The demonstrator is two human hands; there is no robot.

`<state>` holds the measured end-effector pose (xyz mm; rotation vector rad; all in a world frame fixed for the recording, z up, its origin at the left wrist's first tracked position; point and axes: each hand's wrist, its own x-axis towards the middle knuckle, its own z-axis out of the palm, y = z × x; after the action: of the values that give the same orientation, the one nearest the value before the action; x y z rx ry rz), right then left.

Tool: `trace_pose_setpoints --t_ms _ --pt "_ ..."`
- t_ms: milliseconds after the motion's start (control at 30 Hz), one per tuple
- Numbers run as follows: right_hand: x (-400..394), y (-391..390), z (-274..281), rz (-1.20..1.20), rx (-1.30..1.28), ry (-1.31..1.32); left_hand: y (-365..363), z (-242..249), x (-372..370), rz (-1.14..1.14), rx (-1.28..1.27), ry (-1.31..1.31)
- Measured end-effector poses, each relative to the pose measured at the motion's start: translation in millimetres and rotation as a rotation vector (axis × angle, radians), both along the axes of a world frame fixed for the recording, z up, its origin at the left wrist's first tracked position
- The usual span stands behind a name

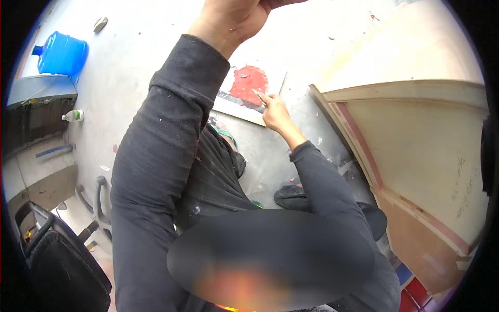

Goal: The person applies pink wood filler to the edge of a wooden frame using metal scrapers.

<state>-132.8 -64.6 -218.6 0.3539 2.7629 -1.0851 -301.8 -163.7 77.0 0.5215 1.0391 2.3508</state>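
My left hand [234, 21] is raised at the top edge, its fingers mostly cut off by the frame; whether it holds anything is out of sight. Lower and to the right, my right hand [277, 113] is closed around what looks like a putty knife [259, 95]. Its narrow tip points into a patch of red paste [249, 82]. The paste is spread on a pale board [241, 114] with a dark smeared strip, lying on the grey floor. My left forearm partly covers the board's left side.
A wooden cabinet-like piece [410, 145] stands close on the right. At the left are a blue water jug [62, 54], a small bottle [74, 115] and a black chair-like item [65, 260]. A pale lump [100, 24] lies on the floor [130, 67].
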Motion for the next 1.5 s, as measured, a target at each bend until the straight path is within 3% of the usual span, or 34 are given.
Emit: trace_pose_setpoints --t_ms 67,167,267,400,467,633,767,833,1167,1267,1333,1367,1400,1467,1500 --pt "-17.6 -21.2 -9.5 0.038 0.038 -0.062 -3.1 1.6 1.1 0.02 0.004 -0.029" --pt "-40.4 -47.1 -27.6 -0.089 0.224 -0.206 -8.7 5.0 6.3 0.084 -0.047 0.023" --pt "-43.9 -52.3 -56.4 -0.066 0.386 -0.118 -12.0 1.3 2.6 0.063 -0.039 0.044" --pt "-38.7 -27.6 -78.2 -0.01 0.414 0.004 -14.8 -6.5 0.1 0.079 -0.04 0.022" --pt "-39.1 -10.4 -77.0 0.185 0.399 0.086 -15.8 -6.2 -0.1 0.114 -0.054 0.033" --pt "-51.1 19.5 -78.7 0.344 0.513 0.186 -18.0 -9.2 -2.3 0.085 -0.03 0.02" --pt "-61.1 27.3 -72.4 0.398 0.482 0.123 -17.1 -9.8 -7.8 0.049 -0.007 0.005" --pt "-63.9 29.1 -71.6 0.428 0.477 0.124 -11.9 -6.9 -11.9 0.078 -0.142 -0.112" --pt "-70.2 25.6 -62.3 0.434 0.491 0.015 -13.8 -8.6 -7.5 0.077 -0.063 -0.094" --pt "-63.7 37.1 -34.2 0.355 0.329 0.05 -6.1 -11.3 -13.5 0.055 -0.097 -0.152" --pt "-54.1 47.6 -13.2 -0.025 -0.672 0.15 -3.6 -10.0 -10.8 0.054 -0.057 -0.152" --pt "-41.7 53.9 0.0 -0.326 -0.867 -0.032 -3.8 -4.0 -7.3 0.067 -0.173 -0.15" --pt "-31.7 61.7 12.5 -0.409 -1.14 -0.027 -3.0 -4.5 -6.5 0.042 -0.154 -0.125" --pt "-9.1 64.4 60.5 -0.446 -1.404 0.079 0.2 -24.8 -1.9 0.085 -0.118 -0.065" --pt "1.2 65.4 78.6 -0.408 -1.41 0.166 4.2 -27.6 -1.0 0.061 -0.168 0.019"
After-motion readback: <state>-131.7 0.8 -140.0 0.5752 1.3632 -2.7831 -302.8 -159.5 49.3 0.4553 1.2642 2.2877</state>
